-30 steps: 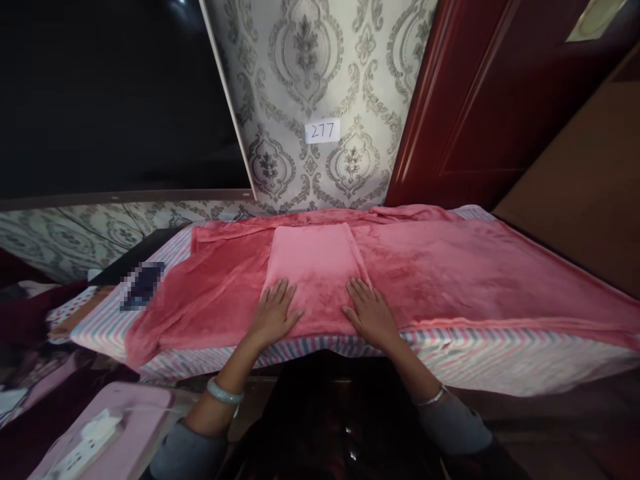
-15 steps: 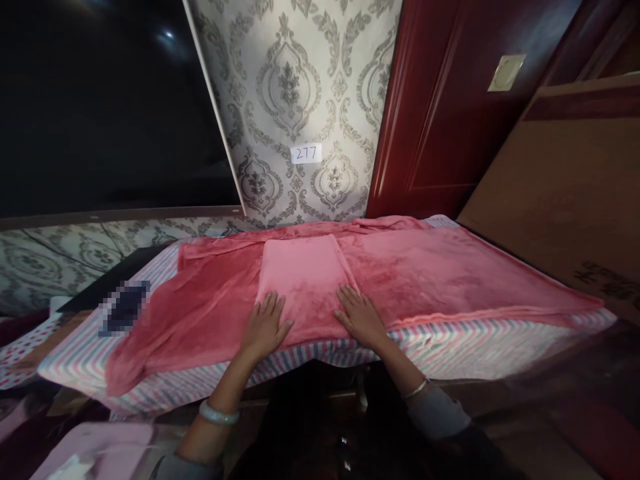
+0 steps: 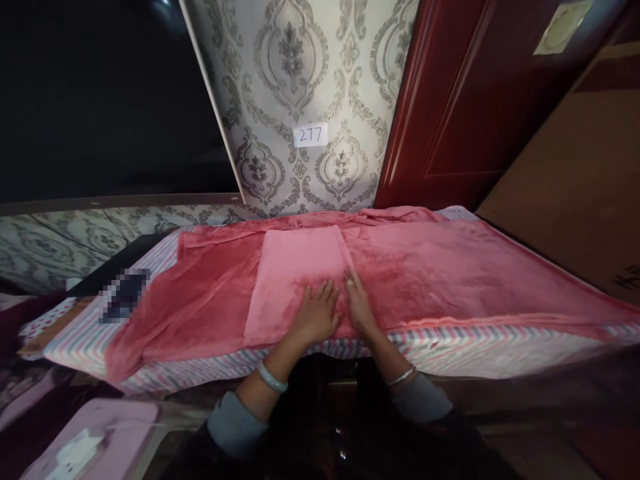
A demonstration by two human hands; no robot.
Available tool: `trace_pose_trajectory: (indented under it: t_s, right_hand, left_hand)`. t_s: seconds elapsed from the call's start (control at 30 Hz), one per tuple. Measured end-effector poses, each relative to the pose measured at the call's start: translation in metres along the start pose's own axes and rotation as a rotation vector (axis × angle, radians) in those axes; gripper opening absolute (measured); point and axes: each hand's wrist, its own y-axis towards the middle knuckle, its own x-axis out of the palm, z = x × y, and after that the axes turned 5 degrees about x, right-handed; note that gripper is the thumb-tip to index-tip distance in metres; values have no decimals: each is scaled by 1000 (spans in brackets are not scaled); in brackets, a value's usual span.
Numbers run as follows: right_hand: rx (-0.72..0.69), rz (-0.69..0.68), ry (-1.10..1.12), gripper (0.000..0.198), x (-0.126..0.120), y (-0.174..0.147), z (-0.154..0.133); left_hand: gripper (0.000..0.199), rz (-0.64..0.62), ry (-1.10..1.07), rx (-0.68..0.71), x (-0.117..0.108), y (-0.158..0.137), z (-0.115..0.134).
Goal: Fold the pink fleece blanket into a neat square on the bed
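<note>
A pink plush blanket (image 3: 430,273) lies spread over a striped cloth (image 3: 450,350), with one folded, paler rectangular section (image 3: 300,250) on top near the middle. My left hand (image 3: 317,312) rests flat on the right part of that section, fingers stretched out. Against the section's right edge is my right hand (image 3: 359,307), turned on its side with its fingers straight. Neither hand grips anything. A pale bangle circles my left wrist, and a thin one my right.
Behind stands a patterned wall with a paper label (image 3: 311,135) and a large dark screen (image 3: 110,100). A dark red door (image 3: 460,100) and a big cardboard box (image 3: 575,167) are on the right. A pink stool (image 3: 135,420) stands at the lower left.
My left hand has slid right across the folded section, close to my right hand. My right hand has turned from palm-down onto its side. The view has shifted slightly.
</note>
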Motion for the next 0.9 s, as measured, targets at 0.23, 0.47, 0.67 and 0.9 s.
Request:
trace_pose_trajectory:
  t_s: [0.23,0.47,0.67,0.9]
  right_hand:
    - [153,39,258,75,3,-13,0]
    - [171,76,301,75,0,-15,-13]
    - [172,75,327,76,5,-15,-5]
    - [145,67,344,73,15,-9,11]
  left_hand:
    - [69,23,37,-21,12,-11,-11]
    - [69,-15,133,-261,-8,-50,-49]
    - [68,-15,186,-403,-28,-68,-96]
    - [66,-106,78,93,-47,23,-65]
